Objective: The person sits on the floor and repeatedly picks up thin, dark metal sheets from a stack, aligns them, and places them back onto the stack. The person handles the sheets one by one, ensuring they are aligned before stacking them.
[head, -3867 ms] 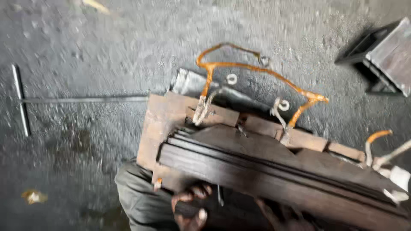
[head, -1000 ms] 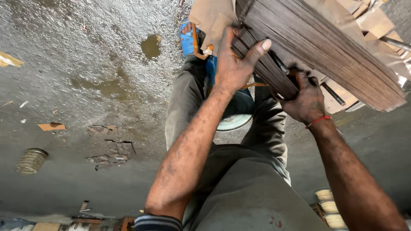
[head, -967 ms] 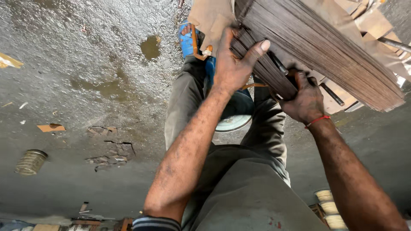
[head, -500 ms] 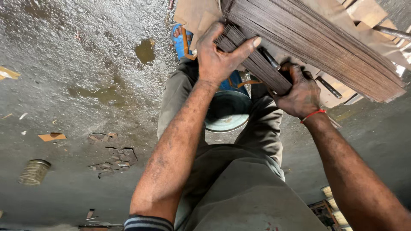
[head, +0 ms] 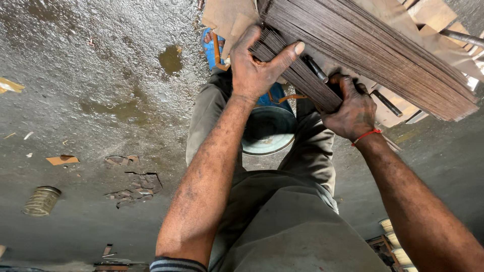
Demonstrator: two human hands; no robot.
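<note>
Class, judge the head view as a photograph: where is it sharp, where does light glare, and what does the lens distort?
Head view: left hand and stacked metal sheets sharp; wet floor glints under soft daylight; wide lens stretches the forearms at the bottom edge.

We are looking at a rough metal workshop, probably an electrical repair shop. The stained, cracked concrete floor has an oily puddle and scraps lying about, a small wire coil among them. A thick stack of thin, dark steel laminations with copper-coloured leads shows the trade.
</note>
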